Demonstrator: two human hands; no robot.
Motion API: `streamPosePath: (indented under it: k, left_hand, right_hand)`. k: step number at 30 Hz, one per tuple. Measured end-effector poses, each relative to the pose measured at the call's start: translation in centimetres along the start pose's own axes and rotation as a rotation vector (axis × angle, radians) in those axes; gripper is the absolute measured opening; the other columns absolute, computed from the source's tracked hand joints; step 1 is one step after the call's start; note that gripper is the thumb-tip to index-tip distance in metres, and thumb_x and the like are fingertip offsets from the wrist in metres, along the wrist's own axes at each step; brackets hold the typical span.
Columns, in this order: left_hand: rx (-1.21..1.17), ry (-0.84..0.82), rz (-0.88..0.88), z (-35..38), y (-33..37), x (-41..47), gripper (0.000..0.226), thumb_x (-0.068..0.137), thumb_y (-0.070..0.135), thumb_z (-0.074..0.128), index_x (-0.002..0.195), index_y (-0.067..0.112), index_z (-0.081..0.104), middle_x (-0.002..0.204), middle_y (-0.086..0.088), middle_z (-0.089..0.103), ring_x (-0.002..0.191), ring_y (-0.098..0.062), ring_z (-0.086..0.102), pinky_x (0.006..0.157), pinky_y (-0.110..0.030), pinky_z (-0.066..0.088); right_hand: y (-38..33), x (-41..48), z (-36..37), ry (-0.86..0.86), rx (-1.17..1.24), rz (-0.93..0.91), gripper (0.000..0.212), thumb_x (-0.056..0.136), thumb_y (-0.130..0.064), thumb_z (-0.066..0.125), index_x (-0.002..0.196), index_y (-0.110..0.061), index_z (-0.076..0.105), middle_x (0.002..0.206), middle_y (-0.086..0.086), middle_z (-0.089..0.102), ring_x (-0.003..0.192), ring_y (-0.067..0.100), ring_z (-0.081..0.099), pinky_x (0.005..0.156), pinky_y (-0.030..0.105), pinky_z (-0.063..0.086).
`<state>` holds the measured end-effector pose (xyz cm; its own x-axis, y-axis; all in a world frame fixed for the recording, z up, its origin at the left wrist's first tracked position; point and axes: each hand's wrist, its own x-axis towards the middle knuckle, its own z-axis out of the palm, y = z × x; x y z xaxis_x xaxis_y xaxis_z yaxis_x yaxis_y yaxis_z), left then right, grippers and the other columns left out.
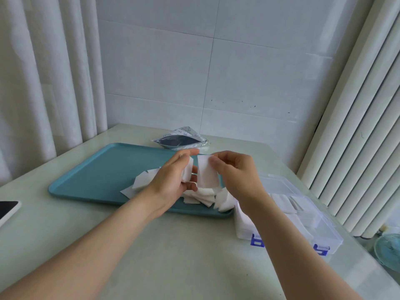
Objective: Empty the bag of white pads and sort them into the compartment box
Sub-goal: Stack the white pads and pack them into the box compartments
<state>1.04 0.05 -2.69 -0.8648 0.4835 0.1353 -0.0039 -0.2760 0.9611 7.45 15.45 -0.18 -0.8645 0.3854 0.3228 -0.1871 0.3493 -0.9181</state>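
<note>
The left hand [173,178] is gripping a small stack of white pads [188,169], its fingers curled round the edges. The right hand [236,169] is pinching a single pad [206,173] between thumb and fingertips. The two are being held side by side, just apart, above the right part of the teal tray [93,169]. Under the hands a loose pile of pads [203,197] is lying on the tray, reaching towards its right rim. The bag [180,140] is lying flat on the table [173,245] just beyond the tray's far edge, dark in the middle with a pale printed border. The clear compartment box [329,232] is sitting just beside the tray on the right, its two blue latches [257,242] facing the person. White pads are filling several of its compartments, but the right forearm is hiding part of them. A phone [7,210] is lying at the table's left edge, and a small fan [387,250] is showing at the lower right.
</note>
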Motion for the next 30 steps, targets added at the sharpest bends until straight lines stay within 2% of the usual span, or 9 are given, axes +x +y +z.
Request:
streamPosePath:
  k: [3, 7, 10, 15, 17, 21, 24, 26, 30]
  left_hand:
    - [-0.087, -0.096, -0.059, 0.5, 0.1, -0.2, 0.049, 0.113, 0.034, 0.029, 0.131, 0.008, 0.066, 0.111, -0.015, 0.069, 0.093, -0.025, 0.061, 0.070, -0.037, 0.044]
    - [-0.107, -0.120, -0.092, 0.7, 0.1, -0.3, 0.062, 0.111, 0.052, 0.026, 0.133, 0.009, 0.065, 0.107, -0.014, 0.069, 0.090, -0.024, 0.061, 0.069, -0.034, 0.046]
    - [-0.103, -0.138, -0.116, 0.6, 0.2, -0.3, 0.070, 0.107, 0.061, 0.025, 0.132, 0.011, 0.067, 0.109, -0.017, 0.068, 0.094, -0.028, 0.059, 0.073, -0.035, 0.048]
    - [-0.146, -0.153, -0.152, 0.7, 0.1, -0.5, 0.062, 0.112, 0.050, 0.023, 0.117, 0.022, 0.078, 0.115, -0.012, 0.075, 0.100, -0.026, 0.067, 0.091, -0.042, 0.051]
    - [-0.181, -0.167, -0.182, 0.6, 0.1, -0.4, 0.063, 0.112, 0.051, 0.023, 0.121, 0.017, 0.076, 0.124, -0.016, 0.073, 0.108, -0.029, 0.068, 0.097, -0.045, 0.053]
    - [-0.173, -0.174, -0.235, 0.3, 0.3, -0.4, 0.067, 0.108, 0.058, 0.027, 0.133, 0.010, 0.067, 0.128, -0.018, 0.071, 0.113, -0.030, 0.068, 0.087, -0.040, 0.060]
    - [-0.158, -0.160, -0.222, 0.4, 0.4, -0.5, 0.058, 0.109, 0.052, 0.036, 0.133, 0.009, 0.066, 0.127, -0.015, 0.072, 0.111, -0.028, 0.070, 0.082, -0.036, 0.061]
    - [-0.157, -0.135, -0.204, 0.3, 0.3, -0.4, 0.049, 0.109, 0.043, 0.045, 0.132, 0.006, 0.067, 0.126, -0.018, 0.072, 0.107, -0.028, 0.071, 0.082, -0.036, 0.062]
    - [-0.150, -0.048, -0.175, 0.0, -0.1, 0.1, 0.032, 0.104, 0.012, 0.056, 0.128, -0.009, 0.062, 0.117, -0.026, 0.072, 0.096, -0.027, 0.073, 0.077, -0.037, 0.062]
  right_hand:
    - [0.1, -0.3, 0.7, -0.023, 0.055, -0.062, 0.012, 0.100, -0.017, 0.067, 0.096, -0.012, 0.077, 0.083, 0.001, 0.077, 0.072, 0.007, 0.066, 0.066, 0.023, 0.052]
    - [0.4, -0.3, 1.4, -0.004, 0.063, -0.112, 0.011, 0.100, -0.016, 0.067, 0.098, -0.012, 0.076, 0.088, 0.005, 0.079, 0.077, 0.009, 0.069, 0.072, 0.026, 0.055]
    - [0.3, -0.3, 1.6, 0.034, 0.065, -0.130, 0.011, 0.100, -0.017, 0.067, 0.099, -0.012, 0.076, 0.088, 0.003, 0.078, 0.078, 0.010, 0.070, 0.071, 0.026, 0.056]
    - [-0.1, -0.6, 1.9, 0.077, 0.270, 0.031, 0.014, 0.103, -0.018, 0.063, 0.102, -0.011, 0.075, 0.090, 0.013, 0.078, 0.070, 0.017, 0.067, 0.063, 0.035, 0.056]
    - [0.0, -0.7, 1.8, 0.073, 0.316, 0.074, 0.012, 0.103, -0.017, 0.062, 0.105, -0.012, 0.074, 0.090, 0.013, 0.078, 0.069, 0.020, 0.067, 0.062, 0.037, 0.057]
    - [0.7, -0.5, 1.7, 0.088, 0.178, 0.033, 0.012, 0.101, -0.011, 0.062, 0.105, -0.017, 0.071, 0.084, 0.014, 0.077, 0.063, 0.016, 0.058, 0.057, 0.027, 0.050]
    - [1.3, -0.2, 1.8, 0.077, 0.047, -0.013, 0.025, 0.097, -0.005, 0.057, 0.107, -0.024, 0.071, 0.081, 0.008, 0.073, 0.063, 0.015, 0.059, 0.059, 0.030, 0.049]
    - [1.3, -0.1, 1.8, 0.075, -0.043, -0.045, 0.034, 0.093, -0.003, 0.052, 0.106, -0.028, 0.072, 0.088, 0.002, 0.071, 0.070, 0.017, 0.064, 0.059, 0.029, 0.050]
    - [1.0, -0.1, 1.5, 0.071, -0.180, -0.108, 0.036, 0.091, -0.004, 0.049, 0.096, -0.030, 0.074, 0.089, -0.007, 0.072, 0.072, 0.012, 0.065, 0.055, 0.021, 0.049]
